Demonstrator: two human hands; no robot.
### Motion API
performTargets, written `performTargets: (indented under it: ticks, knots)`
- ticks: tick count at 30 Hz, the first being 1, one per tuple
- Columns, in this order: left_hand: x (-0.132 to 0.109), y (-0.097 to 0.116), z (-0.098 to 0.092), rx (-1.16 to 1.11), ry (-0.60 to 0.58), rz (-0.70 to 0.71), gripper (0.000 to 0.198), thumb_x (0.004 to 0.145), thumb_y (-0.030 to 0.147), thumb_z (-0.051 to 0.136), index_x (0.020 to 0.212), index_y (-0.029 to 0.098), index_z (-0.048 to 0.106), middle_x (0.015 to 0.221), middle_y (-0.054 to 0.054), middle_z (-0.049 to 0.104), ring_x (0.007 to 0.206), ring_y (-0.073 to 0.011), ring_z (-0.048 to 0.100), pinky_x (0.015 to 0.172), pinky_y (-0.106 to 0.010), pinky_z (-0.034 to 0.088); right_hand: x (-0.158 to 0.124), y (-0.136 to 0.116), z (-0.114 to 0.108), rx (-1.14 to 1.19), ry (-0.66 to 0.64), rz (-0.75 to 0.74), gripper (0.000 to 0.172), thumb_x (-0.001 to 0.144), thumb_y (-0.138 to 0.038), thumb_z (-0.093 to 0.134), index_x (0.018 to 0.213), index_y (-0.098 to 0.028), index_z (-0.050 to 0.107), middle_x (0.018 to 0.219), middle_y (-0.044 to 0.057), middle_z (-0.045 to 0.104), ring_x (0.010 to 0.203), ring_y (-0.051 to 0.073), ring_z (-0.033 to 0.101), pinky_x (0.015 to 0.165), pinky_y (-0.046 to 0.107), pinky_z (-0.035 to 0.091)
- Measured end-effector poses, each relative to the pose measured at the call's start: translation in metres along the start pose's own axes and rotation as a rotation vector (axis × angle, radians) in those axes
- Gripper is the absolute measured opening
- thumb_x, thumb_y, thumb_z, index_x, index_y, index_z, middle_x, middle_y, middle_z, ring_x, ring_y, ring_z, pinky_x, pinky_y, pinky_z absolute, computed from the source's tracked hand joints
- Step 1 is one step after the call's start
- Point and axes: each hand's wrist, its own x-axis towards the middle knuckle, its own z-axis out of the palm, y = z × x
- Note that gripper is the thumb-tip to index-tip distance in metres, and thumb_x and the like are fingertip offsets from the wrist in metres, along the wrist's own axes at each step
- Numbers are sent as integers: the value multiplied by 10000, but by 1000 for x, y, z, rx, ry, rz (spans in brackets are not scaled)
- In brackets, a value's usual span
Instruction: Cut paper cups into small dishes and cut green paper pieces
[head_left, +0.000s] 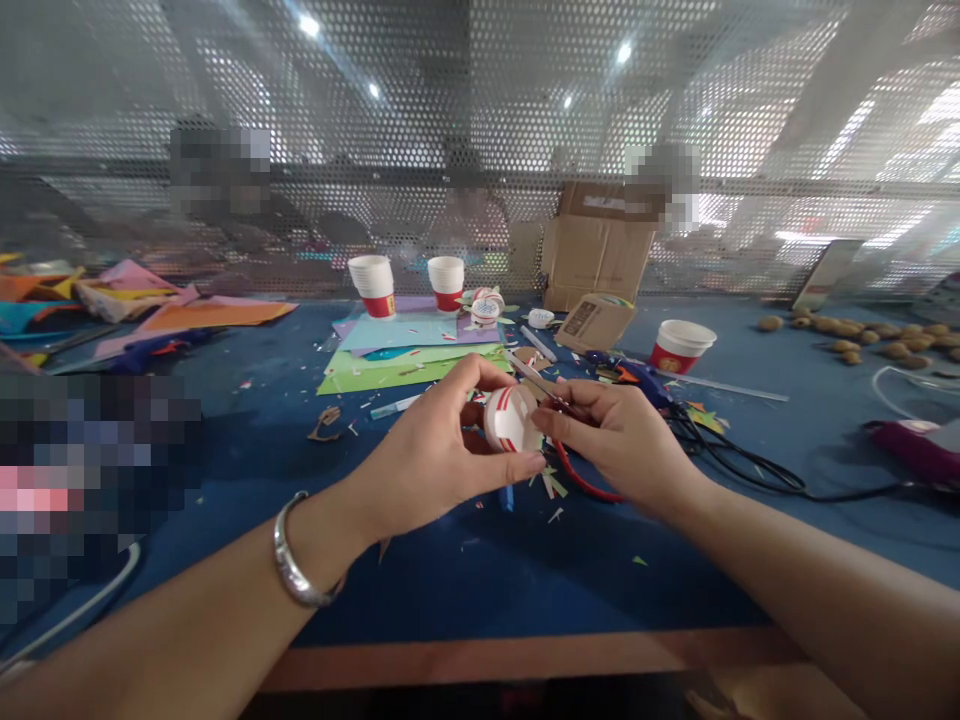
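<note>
My left hand (442,440), with a silver bangle at the wrist, grips a small white paper-cup piece (508,418) with red stripes. Thumb and fingers hold it by its sides, round face tilted towards me. Closed around a pair of scissors (551,392), my right hand (619,430) is close beside the cup piece. The blades point up and left, just above the piece's edge; whether they touch it I cannot tell. A curved red part (585,484) shows under the right hand. Paper scraps (553,484) lie beneath both hands.
Coloured paper sheets (397,370) lie ahead, with stacked paper cups (371,287) behind. Another cup (682,346) stands at right, near a blue glue gun (643,382) and black cable (750,470). A cardboard box (600,255) stands by the mesh screen. Walnut-like pieces (900,335) lie far right.
</note>
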Motion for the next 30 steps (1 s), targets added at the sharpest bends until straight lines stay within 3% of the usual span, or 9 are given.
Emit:
performTargets:
  ticks: [5, 9, 17, 30]
  knots:
    - [8, 3, -18, -119, 46, -2, 466, 697, 260, 864, 1021, 203, 534, 912, 5, 626, 794, -121, 607, 679, -229, 542, -2, -9, -2, -22, 19, 18, 428, 900, -593, 601, 822, -174, 647, 602, -56, 398, 542, 96, 311, 497, 244, 251]
    - [12, 5, -24, -130, 53, -15, 426, 696, 258, 857, 981, 196, 546, 854, 17, 618, 746, -107, 591, 655, -218, 533, -3, -8, -6, -76, -5, 31, 464, 929, -622, 536, 809, -183, 632, 578, -68, 334, 506, 90, 239, 476, 261, 189]
    - [12, 0, -25, -48, -14, 80, 517, 678, 285, 884, 1064, 224, 546, 896, 9, 633, 774, -130, 623, 652, -233, 561, -2, -8, -11, -220, -70, -55, 486, 956, -584, 519, 680, -185, 554, 634, -39, 420, 635, 120, 386, 633, 270, 321]
    - [14, -5, -36, 59, -69, 200, 572, 717, 281, 854, 1203, 244, 554, 1052, -42, 661, 934, -181, 645, 810, -309, 561, -4, -9, -11, -193, -62, -29, 505, 945, -616, 510, 697, -181, 574, 626, -43, 366, 540, 96, 275, 491, 265, 199]
